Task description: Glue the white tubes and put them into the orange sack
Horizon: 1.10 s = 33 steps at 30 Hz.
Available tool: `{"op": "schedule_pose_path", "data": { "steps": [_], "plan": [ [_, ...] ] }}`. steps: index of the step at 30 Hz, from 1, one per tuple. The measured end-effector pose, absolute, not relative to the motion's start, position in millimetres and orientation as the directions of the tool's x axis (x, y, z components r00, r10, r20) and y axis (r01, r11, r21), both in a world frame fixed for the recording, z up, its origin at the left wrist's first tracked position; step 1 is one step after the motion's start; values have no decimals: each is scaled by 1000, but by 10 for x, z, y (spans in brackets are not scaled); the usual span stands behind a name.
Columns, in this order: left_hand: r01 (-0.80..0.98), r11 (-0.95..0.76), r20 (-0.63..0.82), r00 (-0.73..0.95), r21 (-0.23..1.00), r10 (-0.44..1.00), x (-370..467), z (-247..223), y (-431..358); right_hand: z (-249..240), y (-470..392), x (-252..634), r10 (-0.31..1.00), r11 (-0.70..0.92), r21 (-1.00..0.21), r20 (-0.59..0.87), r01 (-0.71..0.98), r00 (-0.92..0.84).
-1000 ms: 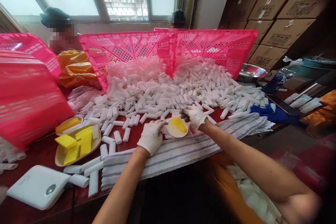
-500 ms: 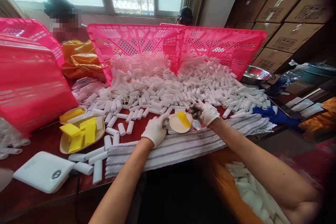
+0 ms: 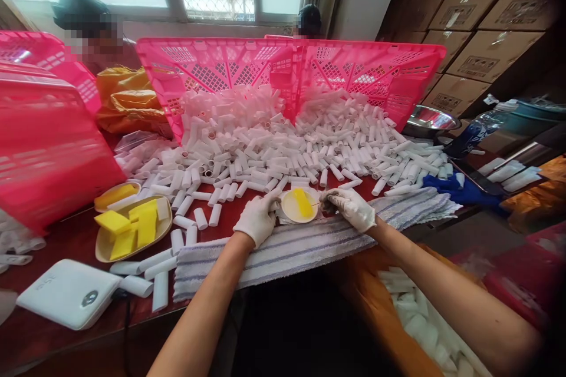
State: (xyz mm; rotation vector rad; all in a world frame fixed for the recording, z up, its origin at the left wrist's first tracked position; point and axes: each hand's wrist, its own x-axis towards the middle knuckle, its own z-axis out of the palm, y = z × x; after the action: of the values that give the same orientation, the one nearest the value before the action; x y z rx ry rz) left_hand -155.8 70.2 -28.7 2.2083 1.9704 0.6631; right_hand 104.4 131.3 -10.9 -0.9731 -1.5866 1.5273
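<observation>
"Status on your hands?"
"My L hand (image 3: 257, 218) is at the L rim of the rnd dish (image 3: 290, 210), fingers curled; can't tell if it's gripping or just touching. My R hand (image 3: 351, 206) is pinching a thin stick (image 3: 315, 205)."
"And the yellow piece (image 3: 303, 202)?"
"In the dish, btwn my hands, stick tip right by it. Dish sits nr the far edge of the striped towel (image 3: 269, 261), w/ white tubes (image 3: 274, 156) heaped beyond."
"Other yellow stuff?"
"Yellow blocks (image 3: 147, 231) in the oval tray (image 3: 164, 225), off to my L."
</observation>
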Motion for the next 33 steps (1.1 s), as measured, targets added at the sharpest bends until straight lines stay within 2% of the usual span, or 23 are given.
{"op": "schedule_pose_path", "data": {
  "steps": [7,10,16,19,21,22,24,25,27,28,30,33],
  "plan": [
    [891,-152,228,56,429,972,-1563,-283,698,-191,1273,1063,895,-179,-968,-86,-176,-437],
    [891,-147,225,53,429,973,-1562,-267,688,-225,1344,1031,899,-248,-950,-154,-187,-410],
    [902,-128,195,50,412,980,-1550,-219,684,-200,1438,1021,908,-256,-961,-276,104,-316],
    [903,-125,188,50,411,981,-1542,-201,680,-137,1422,1063,957,-42,-946,-130,321,-258],
    [902,-144,202,65,407,977,-1537,-195,680,-93,1401,1112,948,245,-826,94,507,-304],
    [900,-166,215,83,403,973,-1536,-195,683,-74,1390,1140,905,399,-712,203,578,-374],
    [896,-219,245,129,387,961,-1535,-200,692,-48,1375,1191,759,651,-376,340,659,-555],
    [894,-240,256,149,377,955,-1535,-205,698,-40,1370,1211,682,721,-192,365,666,-633],
    [893,-268,262,178,362,949,-1539,-215,710,-37,1366,1231,582,753,97,364,651,-727],
    [892,-274,261,186,359,947,-1541,-218,715,-39,1367,1232,557,742,185,364,644,-746],
    [892,-281,258,195,355,946,-1547,-219,722,-47,1367,1226,525,724,283,365,629,-769],
    [893,-282,249,202,350,947,-1551,-209,725,-55,1349,1235,496,719,340,362,607,-789]
  ]
}}
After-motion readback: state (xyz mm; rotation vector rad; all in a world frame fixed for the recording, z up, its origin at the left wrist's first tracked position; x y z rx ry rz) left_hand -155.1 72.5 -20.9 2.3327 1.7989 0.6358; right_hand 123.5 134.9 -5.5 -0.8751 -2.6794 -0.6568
